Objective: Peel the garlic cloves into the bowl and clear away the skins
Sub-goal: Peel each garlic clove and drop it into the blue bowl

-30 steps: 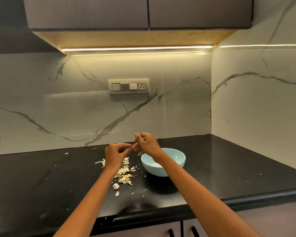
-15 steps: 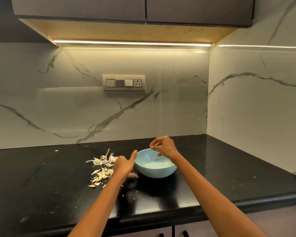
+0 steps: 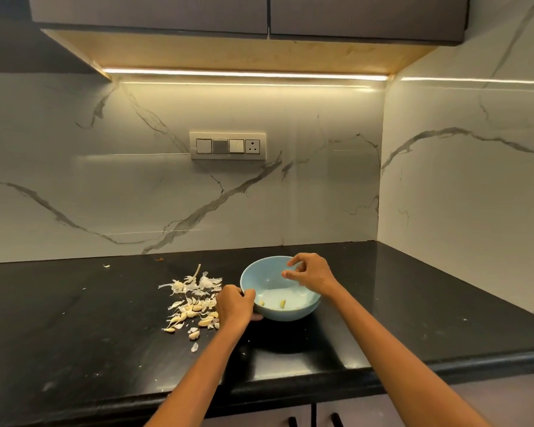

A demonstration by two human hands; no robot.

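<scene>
over the far right of the bowl your right hand hovers with fingers loosely curled, holding nothing that shows. your left hand grips the bowl's near left rim. two peeled cloves lie inside. the unpeeled garlic cloves sit mixed with skins just left of the bowl, touching your left hand, so that hand is nearer for the next pick, i'd judge.

No writing to read anywhere here: the switch panel on the wall carries no lettering, the bowl shows no brand or mark, and the cupboard doors are plain, no labels or numbers.
</scene>
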